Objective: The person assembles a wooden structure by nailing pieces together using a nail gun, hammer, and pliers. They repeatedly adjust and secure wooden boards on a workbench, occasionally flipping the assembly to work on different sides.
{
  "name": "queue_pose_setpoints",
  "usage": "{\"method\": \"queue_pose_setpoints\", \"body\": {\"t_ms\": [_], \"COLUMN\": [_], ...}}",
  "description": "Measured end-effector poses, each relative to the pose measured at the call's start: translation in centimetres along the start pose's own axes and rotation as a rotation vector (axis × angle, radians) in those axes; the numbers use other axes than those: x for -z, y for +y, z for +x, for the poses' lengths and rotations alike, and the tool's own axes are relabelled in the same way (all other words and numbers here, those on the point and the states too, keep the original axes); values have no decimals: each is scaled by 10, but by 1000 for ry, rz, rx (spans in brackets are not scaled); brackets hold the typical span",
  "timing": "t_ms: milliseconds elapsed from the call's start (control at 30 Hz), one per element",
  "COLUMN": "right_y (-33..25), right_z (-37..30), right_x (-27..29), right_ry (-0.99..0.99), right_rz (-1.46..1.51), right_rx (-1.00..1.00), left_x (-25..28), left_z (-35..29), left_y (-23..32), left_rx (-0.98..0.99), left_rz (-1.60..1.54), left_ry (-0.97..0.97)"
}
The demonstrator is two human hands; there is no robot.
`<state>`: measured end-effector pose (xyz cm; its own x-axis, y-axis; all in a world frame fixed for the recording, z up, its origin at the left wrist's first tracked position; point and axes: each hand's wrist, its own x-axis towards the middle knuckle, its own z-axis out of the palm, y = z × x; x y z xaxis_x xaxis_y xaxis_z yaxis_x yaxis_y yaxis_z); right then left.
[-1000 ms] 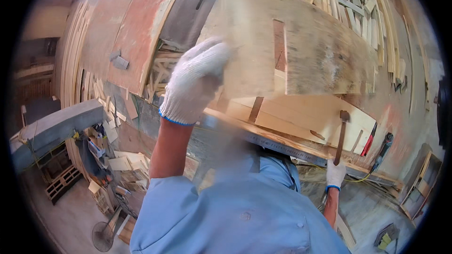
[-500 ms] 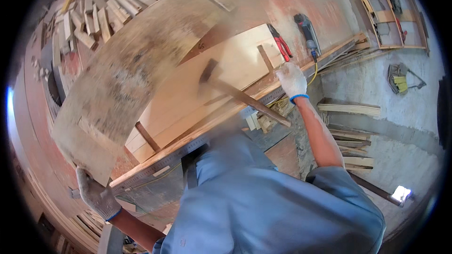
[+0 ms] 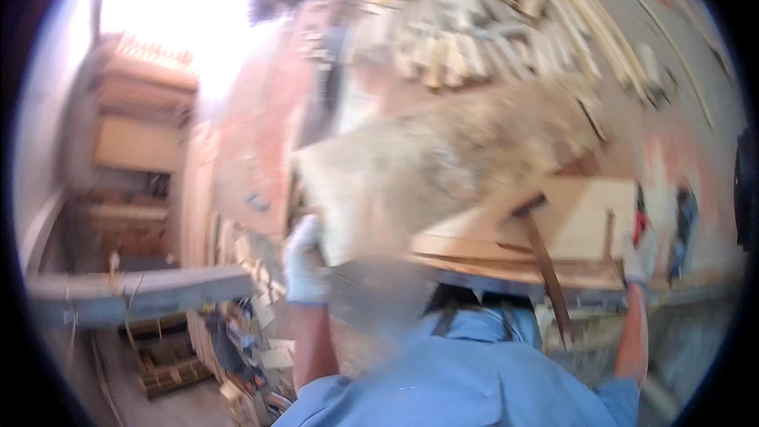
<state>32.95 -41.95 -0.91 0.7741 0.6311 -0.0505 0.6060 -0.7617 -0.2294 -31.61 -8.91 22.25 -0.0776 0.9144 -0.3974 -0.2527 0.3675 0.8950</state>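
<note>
My left hand (image 3: 304, 262), in a white knit glove, grips the near left corner of a large, stained thin board (image 3: 466, 154). That board slants over a pale wooden panel (image 3: 585, 229) on the workbench. A hammer (image 3: 541, 261) with a wooden handle lies on the panel, its handle sticking out past the bench's front edge. My right hand (image 3: 637, 259), also gloved, is at the front edge by the panel's right end, close to red-handled pliers (image 3: 640, 217). Motion smears its fingers. A narrow wooden strip (image 3: 609, 236) lies across the panel just left of it.
A power tool (image 3: 683, 229) lies right of the pliers. Wood offcuts (image 3: 466, 39) are heaped at the far side, with long strips (image 3: 593, 24) beside them. A grey beam (image 3: 150, 292) extends at the left, above stacked wood (image 3: 170, 360). Bright light enters at the far left.
The view has swung left, bringing the bright opening and grey beam into sight. My left hand still has the board's corner; my right hand stays near the pliers. Everything is more blurred.
</note>
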Motion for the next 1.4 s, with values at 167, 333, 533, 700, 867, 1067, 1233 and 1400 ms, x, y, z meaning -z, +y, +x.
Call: {"method": "queue_pose_setpoints", "body": {"t_ms": [167,333,533,700,867,1067,1233,1400], "right_y": [45,53,48,83,-26,-246,-360,-410], "right_z": [20,24,42,14,-101,-201,-229,-252], "right_x": [-32,-26,5,-4,140,193,183,161], "right_ry": [-45,-49,-562,40,89,-511,-568,-820], "right_rz": [-344,-386,227,738,1538,1991,1816,1606], "right_rx": [-40,-31,-393,-264,-432,211,346,317], "left_x": [-30,-32,1,-21,-11,-4,-27,-25], "left_z": [-40,-54,-44,-33,-34,-18,-14,16], "left_y": [-5,-33,-39,-29,9,0,9,-33], "left_rx": [-106,-219,-179,-266,-352,8,126,33], "left_rz": [60,83,105,194,829,109,-23,-181], "left_ry": [-56,46,-187,-232,-348,-474,-407,-327]}}
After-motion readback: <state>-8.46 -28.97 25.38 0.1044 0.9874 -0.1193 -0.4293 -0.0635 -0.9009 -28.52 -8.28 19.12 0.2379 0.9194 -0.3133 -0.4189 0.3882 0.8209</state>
